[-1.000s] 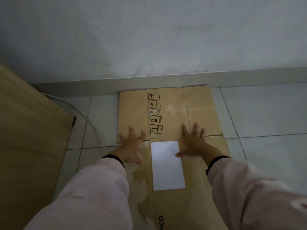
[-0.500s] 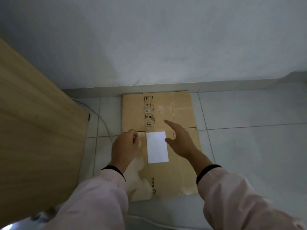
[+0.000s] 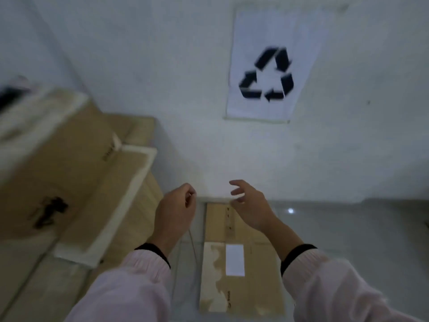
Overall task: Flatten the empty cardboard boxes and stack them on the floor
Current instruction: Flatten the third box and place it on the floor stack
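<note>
A flattened brown cardboard box (image 3: 255,282) with a white label lies on the tiled floor against the wall. My left hand (image 3: 175,213) hangs above the floor left of it, fingers curled loosely, holding nothing. Over the box's far end my right hand (image 3: 251,205) is raised, its fingers spread and empty. More cardboard boxes (image 3: 65,159), blurred, stand on the wooden table at the left; one has white foam edging.
A wooden table (image 3: 130,228) fills the left side. A paper sheet with a recycling symbol (image 3: 269,66) hangs on the white wall. A thin cable (image 3: 192,245) runs along the floor between table and flat box. Grey floor tiles (image 3: 348,228) lie at the right.
Both hands lifted off the flattened box, which stays on the floor. The view rose and swung up, so the wall sign and the boxes on the table came into sight.
</note>
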